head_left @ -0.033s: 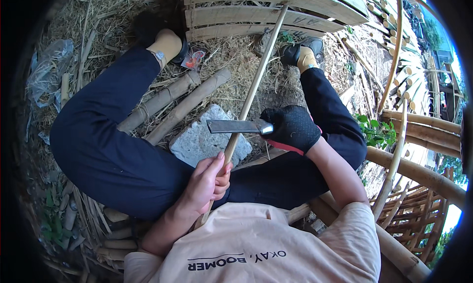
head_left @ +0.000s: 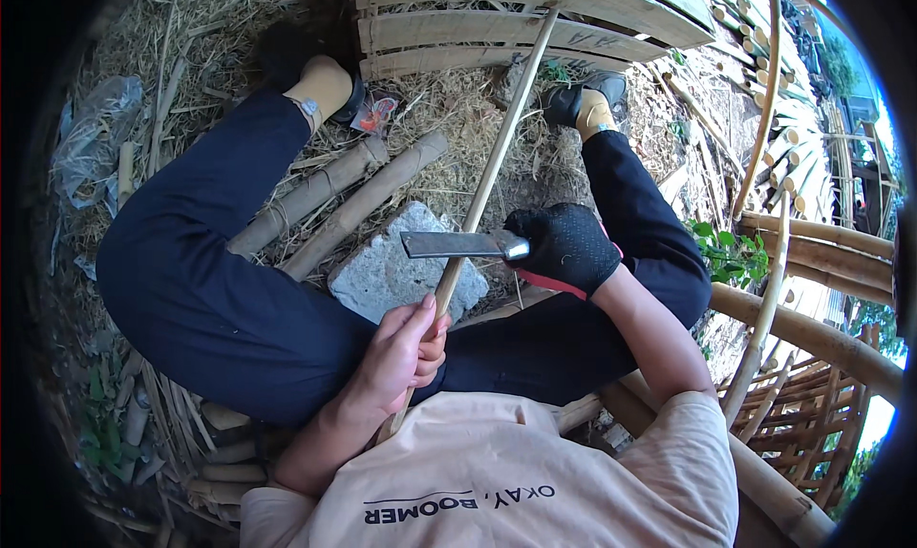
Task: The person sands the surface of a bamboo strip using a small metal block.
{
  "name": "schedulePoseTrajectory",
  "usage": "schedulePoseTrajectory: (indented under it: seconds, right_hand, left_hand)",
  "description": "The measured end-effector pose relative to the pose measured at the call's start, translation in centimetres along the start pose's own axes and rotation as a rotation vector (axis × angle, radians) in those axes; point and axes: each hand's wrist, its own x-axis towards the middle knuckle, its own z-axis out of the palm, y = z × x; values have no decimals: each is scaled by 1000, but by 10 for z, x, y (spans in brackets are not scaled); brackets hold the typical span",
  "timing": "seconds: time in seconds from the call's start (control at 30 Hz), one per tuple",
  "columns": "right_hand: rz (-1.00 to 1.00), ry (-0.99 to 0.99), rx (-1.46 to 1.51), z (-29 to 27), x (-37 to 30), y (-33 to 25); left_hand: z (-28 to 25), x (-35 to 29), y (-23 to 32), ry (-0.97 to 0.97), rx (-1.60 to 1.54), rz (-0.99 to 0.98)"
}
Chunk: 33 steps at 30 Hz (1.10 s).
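The bare left hand (head_left: 411, 357) is gripping a slim pale pole (head_left: 506, 137), its fingers curling round the shaft. The gloved right hand (head_left: 565, 250) is holding a flat metal blade (head_left: 449, 245), its fingers folding tightly at the blade's right end. The blade is crossing over the pole, just beyond the left fingers and left of the right ones. Ahead of both hands' fingers, the pole is reaching up to a slatted wooden crate (head_left: 458, 32). A rough stone block (head_left: 377, 271) is lying just beyond the left fingers, with two bamboo lengths (head_left: 368, 204) resting farther out to their upper left
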Motion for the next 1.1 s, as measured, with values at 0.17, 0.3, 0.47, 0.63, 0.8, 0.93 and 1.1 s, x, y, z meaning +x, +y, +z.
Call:
schedulePoseTrajectory:
  seconds: [0.17,0.3,0.47,0.63,0.8,0.93,1.1]
  right_hand:
    - [113,30,-52,4,10,15]
    - [246,32,-144,-13,24,23]
    - [269,240,-104,-8,25,53]
    - [274,392,-181,-17,25,78]
    - [237,182,65,-9,9,29]
    - [1,-50,4,-10,5,-10]
    - [67,-54,34,4,8,-1]
  left_hand:
    - [3,2,-3,16,61,40]
    - [4,2,-2,38,72,38]
    - [3,0,3,3,40,-1]
    - [2,-3,5,-7,1,-9]
    - [1,-2,4,-12,-35,-21]
    - [-1,-3,4,6,0,-24]
    - [7,0,-2,91,127,41]
